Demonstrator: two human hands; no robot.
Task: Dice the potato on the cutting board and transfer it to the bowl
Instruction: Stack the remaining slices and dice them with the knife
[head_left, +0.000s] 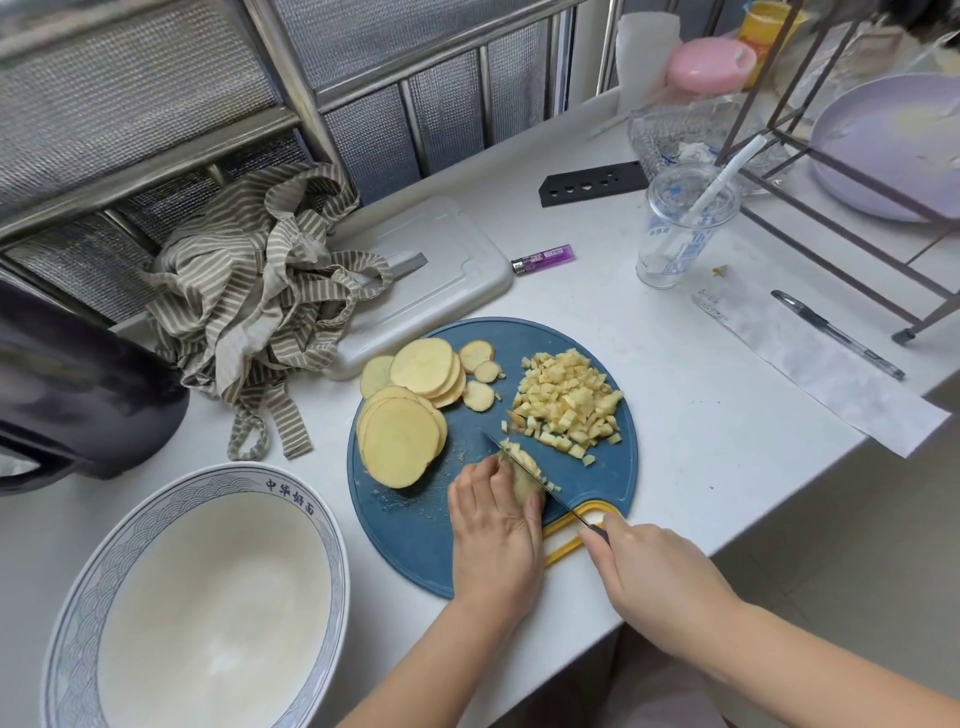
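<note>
A round blue cutting board with a yellow handle lies on the white counter. Stacks of round potato slices cover its left side, and a heap of diced potato sits at its upper right. My left hand holds down a small stack of potato strips near the board's front. My right hand grips a thin dark knife whose blade rests across those strips. A large white bowl with a blue patterned rim stands empty at the lower left.
A striped cloth lies on a grey lid behind the board. A purple lighter, plastic cup, pen, black knife sheath and metal rack with a purple plate stand to the right. A dark appliance sits left.
</note>
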